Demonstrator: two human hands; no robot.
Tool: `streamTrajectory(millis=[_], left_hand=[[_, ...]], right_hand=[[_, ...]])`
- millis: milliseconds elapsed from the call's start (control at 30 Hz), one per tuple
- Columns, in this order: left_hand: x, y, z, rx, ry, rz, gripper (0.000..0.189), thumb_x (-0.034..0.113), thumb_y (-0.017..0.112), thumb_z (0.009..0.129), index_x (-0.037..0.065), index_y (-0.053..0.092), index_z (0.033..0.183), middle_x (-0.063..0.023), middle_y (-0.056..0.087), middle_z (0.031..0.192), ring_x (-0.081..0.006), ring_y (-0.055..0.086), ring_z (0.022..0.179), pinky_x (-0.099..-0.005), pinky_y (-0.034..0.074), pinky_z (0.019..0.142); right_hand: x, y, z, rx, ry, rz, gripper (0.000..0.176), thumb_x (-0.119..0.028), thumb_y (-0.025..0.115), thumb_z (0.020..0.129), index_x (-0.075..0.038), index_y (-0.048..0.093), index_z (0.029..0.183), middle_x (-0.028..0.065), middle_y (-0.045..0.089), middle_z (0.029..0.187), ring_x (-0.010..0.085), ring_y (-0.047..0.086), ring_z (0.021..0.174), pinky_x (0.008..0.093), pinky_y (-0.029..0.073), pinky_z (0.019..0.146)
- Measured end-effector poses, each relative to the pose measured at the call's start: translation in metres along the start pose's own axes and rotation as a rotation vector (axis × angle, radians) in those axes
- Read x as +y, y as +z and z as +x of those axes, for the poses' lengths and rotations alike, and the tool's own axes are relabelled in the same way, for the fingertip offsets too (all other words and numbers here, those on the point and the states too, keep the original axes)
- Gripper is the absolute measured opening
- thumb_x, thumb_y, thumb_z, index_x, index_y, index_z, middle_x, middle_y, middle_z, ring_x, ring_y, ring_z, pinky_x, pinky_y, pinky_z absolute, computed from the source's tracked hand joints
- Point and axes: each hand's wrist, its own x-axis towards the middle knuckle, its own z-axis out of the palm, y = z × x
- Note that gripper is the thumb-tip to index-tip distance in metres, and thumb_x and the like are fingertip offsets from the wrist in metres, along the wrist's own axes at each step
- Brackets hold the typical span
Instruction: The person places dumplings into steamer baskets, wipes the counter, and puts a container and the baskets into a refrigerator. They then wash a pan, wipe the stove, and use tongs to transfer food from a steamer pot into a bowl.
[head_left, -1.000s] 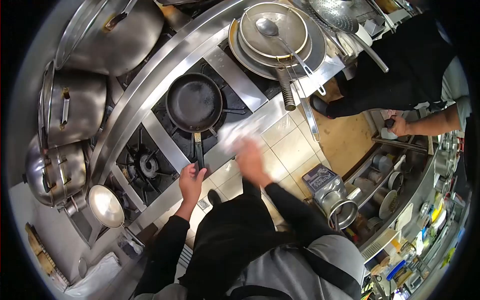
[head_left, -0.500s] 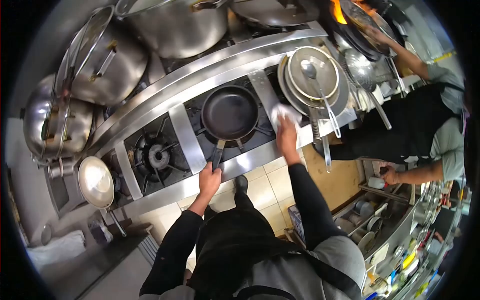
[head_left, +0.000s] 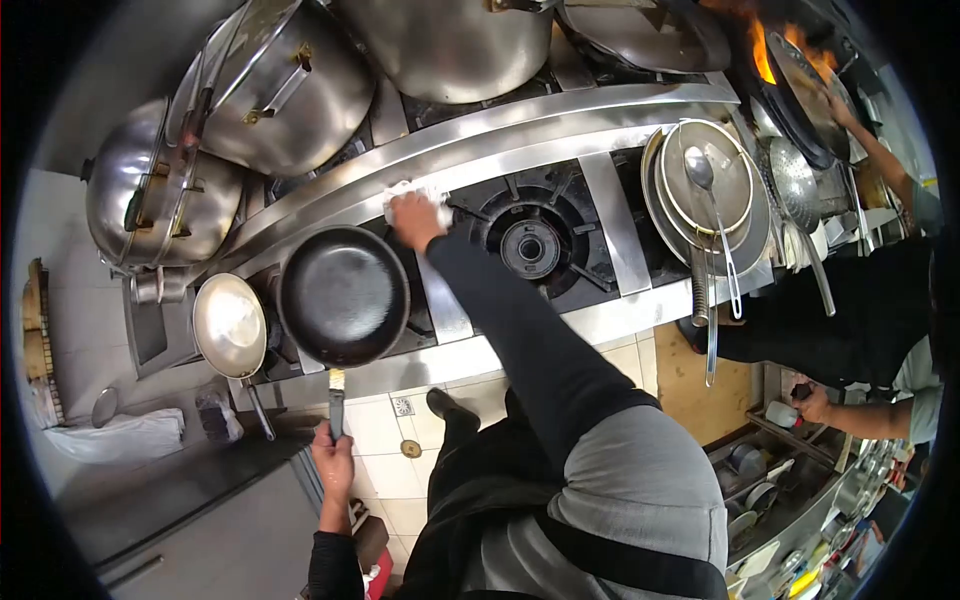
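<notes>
My left hand (head_left: 333,460) is closed around the handle of a dark frying pan (head_left: 345,295), whose round body sits over the left burner of the stove. My right hand (head_left: 415,218) presses a white cloth (head_left: 404,190) onto the steel top at the upper end of the strip between two burners. To the right of my right arm the black burner (head_left: 530,247) lies bare, its grate showing. A smaller light-coloured pan (head_left: 229,325) stands just left of the frying pan.
Large steel pots (head_left: 282,110) line the back. Stacked pans and strainers with a ladle (head_left: 699,168) stand on the right. Beyond them a co-worker's hand (head_left: 840,105) is at a flaming pan (head_left: 805,90); their other hand (head_left: 815,405) holds a bottle.
The frying pan has moved left from the middle burner to the left one, in my left hand. My right hand has carried the cloth leftward and back from the stove's right strip.
</notes>
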Motion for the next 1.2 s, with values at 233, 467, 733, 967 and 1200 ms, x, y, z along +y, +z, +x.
streamTrajectory(millis=[233, 467, 733, 967, 1200], left_hand=[[0.010, -0.038, -0.021, 0.047, -0.112, -0.258, 0.015, -0.001, 0.050, 0.082, 0.006, 0.056, 0.094, 0.0063, 0.046, 0.069, -0.0028, 0.040, 0.056, -0.0213, 0.031, 0.048], [-0.002, -0.058, -0.034, 0.126, -0.304, -0.426, 0.014, -0.002, 0.048, 0.086, 0.008, 0.055, 0.093, 0.0080, 0.045, 0.068, -0.0010, 0.036, 0.053, -0.0208, 0.027, 0.046], [-0.039, -0.110, -0.009, 0.146, -0.166, -0.358, 0.012, -0.003, 0.052, 0.085, 0.007, 0.053, 0.091, 0.0073, 0.045, 0.071, -0.0015, 0.037, 0.057, -0.0205, 0.029, 0.050], [-0.054, -0.156, 0.050, 0.189, -0.109, -0.220, 0.008, 0.000, 0.052, 0.084, -0.001, 0.052, 0.091, 0.0015, 0.044, 0.077, -0.0084, 0.041, 0.070, -0.0252, 0.036, 0.060], [-0.117, -0.184, 0.126, -0.091, 0.307, 0.073, 0.046, 0.025, 0.055, 0.092, -0.009, 0.050, 0.122, -0.0093, 0.054, 0.091, -0.0168, 0.048, 0.077, -0.0293, 0.043, 0.065]], right_hand=[[-0.049, -0.032, -0.214, -0.177, -0.358, 0.096, 0.032, -0.007, 0.056, 0.085, -0.005, 0.065, 0.116, 0.0263, 0.058, 0.109, 0.0426, 0.056, 0.106, 0.0482, 0.047, 0.095], [0.135, -0.213, -0.099, -0.316, -0.074, 0.211, 0.027, -0.021, 0.063, 0.088, -0.004, 0.071, 0.108, 0.0163, 0.068, 0.113, 0.0283, 0.065, 0.104, 0.0383, 0.050, 0.093], [0.282, -0.258, 0.074, 0.337, -0.326, -0.829, 0.022, -0.016, 0.059, 0.089, -0.006, 0.066, 0.108, 0.0140, 0.069, 0.089, 0.0284, 0.066, 0.077, 0.0412, 0.053, 0.072], [-0.137, 0.099, 0.053, 0.104, -0.219, 0.432, 0.036, 0.000, 0.059, 0.072, -0.003, 0.068, 0.107, 0.0180, 0.064, 0.115, 0.0393, 0.053, 0.117, 0.0522, 0.040, 0.101], [-0.218, 0.032, -0.099, -0.359, -0.277, 0.217, 0.030, -0.018, 0.059, 0.083, -0.005, 0.064, 0.110, 0.0218, 0.059, 0.114, 0.0378, 0.056, 0.109, 0.0464, 0.046, 0.093]])
